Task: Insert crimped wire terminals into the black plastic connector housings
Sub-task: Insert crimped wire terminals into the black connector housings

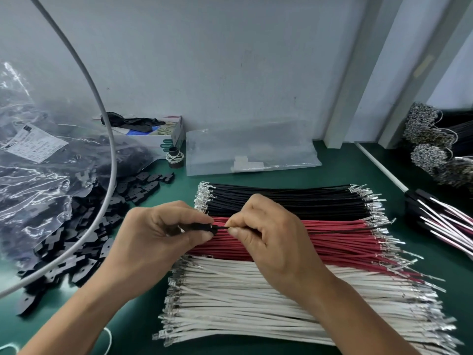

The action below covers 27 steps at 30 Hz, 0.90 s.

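Observation:
My left hand (163,237) pinches a small black connector housing (202,227) between thumb and forefinger. Just to its right, my right hand (268,234) pinches a black wire (332,231) by its near end, with that end meeting the housing. The wire trails off to the right over the red bundle. Below both hands lie three flat bundles of crimped wires: black wires (294,201) at the back, red wires (340,242) in the middle, white wires (256,303) nearest me. Loose black housings (84,242) are heaped on the green mat at the left.
A clear bag of black housings (38,180) fills the left side, with a grey cable (108,139) arching over it. A small box (151,134), a black spool (175,157) and a flat clear bag (250,149) stand by the wall. Finished harnesses (442,221) and wire bundles (435,139) lie at right.

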Tool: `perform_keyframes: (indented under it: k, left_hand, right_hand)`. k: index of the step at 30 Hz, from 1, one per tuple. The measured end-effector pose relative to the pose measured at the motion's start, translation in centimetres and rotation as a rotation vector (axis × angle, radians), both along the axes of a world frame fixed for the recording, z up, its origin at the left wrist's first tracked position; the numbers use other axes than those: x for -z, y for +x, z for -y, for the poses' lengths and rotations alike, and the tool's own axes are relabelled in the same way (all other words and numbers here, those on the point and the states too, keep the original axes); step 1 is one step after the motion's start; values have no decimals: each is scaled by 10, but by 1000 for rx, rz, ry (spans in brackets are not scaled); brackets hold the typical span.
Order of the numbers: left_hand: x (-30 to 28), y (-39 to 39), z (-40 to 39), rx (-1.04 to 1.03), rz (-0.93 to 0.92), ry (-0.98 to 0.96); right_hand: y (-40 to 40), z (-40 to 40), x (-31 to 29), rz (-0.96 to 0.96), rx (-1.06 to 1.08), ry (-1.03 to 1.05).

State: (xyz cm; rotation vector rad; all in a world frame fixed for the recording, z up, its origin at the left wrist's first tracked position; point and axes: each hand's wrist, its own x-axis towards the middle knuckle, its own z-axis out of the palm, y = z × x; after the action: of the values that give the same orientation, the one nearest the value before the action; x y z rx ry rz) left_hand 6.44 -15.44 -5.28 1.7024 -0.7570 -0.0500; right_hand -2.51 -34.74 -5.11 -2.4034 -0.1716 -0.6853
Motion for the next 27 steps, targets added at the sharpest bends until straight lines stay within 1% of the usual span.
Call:
perform_keyframes:
  k: [4, 8, 15, 17, 19, 21, 22, 23, 25, 27]
  left_hand:
    - [4, 1, 1, 8, -80, -46]
    - [6, 2, 1, 18, -49, -20]
    - [3, -1, 2, 42, -72, -48]
    - [3, -2, 3, 4, -58, -38]
    - [3, -1, 1, -57, -64, -65]
    - [1, 1, -1, -138, -76, -101]
    - [1, 2, -1, -169, -83, -116]
    - [1, 2, 0, -190, -93, -131]
    - [2, 2, 1, -217, -114, -150]
    - [3, 1, 2, -223, -135, -159]
  right_hand:
    - [1, 4, 0, 15, 36, -14]
    - [2, -5, 1, 70, 22, -54]
    - [-2, 8, -1, 73, 0, -10]
    - [-3, 8, -3, 126, 47, -77]
    - [-3, 8, -5, 248, 145, -216]
    - [-5, 9, -5, 318, 175, -284]
    - [-6, 9, -4, 299, 149, -301]
    - [-7, 8, -2, 236, 113, -321]
    - [-5, 1, 3, 53, 77, -360]
    - [-2, -5, 6, -40, 83, -349]
